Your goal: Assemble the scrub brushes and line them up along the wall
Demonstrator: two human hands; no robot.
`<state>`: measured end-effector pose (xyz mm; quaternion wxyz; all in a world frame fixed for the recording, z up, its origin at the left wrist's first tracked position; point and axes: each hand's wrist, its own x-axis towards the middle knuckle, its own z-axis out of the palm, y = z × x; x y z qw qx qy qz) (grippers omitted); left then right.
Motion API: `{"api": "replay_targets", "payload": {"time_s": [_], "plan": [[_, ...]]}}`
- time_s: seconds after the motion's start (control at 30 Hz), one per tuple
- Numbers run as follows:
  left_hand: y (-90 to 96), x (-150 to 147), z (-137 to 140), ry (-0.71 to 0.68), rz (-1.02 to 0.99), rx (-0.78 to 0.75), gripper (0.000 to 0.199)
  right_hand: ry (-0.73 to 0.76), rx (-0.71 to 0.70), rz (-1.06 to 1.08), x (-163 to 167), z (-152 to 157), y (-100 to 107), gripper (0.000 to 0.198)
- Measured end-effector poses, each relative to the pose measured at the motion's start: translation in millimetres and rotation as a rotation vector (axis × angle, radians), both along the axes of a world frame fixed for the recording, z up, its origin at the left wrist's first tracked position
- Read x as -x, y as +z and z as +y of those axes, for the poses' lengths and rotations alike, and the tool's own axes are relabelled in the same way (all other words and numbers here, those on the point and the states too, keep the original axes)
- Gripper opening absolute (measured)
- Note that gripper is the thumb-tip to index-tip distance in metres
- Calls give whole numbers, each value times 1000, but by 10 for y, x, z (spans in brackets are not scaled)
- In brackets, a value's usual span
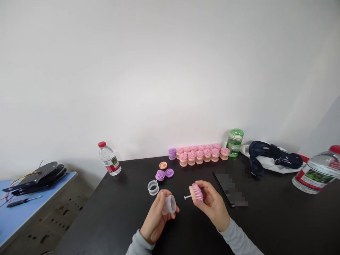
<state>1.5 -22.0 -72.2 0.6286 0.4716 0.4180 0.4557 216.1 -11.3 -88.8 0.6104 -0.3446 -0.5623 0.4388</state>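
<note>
the left hand (156,219) is closed around a see-through cup (169,204), and the right hand (209,202) pinches a pink brush piece (197,193) with a white pin, just beside it over the black table (265,226); a clear ring (153,187) and purple pieces (164,174) lie near, and a row of pink brushes (200,154) sits by the wall

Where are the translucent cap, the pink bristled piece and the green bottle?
translucent cap (170,204), head view, on its side wall, in the left hand.
pink bristled piece (198,192), head view, on its bristles, in the right hand.
green bottle (234,142), head view, on its body.
</note>
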Motion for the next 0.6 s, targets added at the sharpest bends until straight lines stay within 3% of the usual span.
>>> {"api": "replay_targets", "payload": {"time_s": [0.27,0.6], "plan": [[19,-41,-83,-65,-307,41,38,-25,-166,-147,115,-133,42,39],[-25,-147,-158,-98,-348,-7,47,-10,-341,-341,153,-226,43,49]]}}
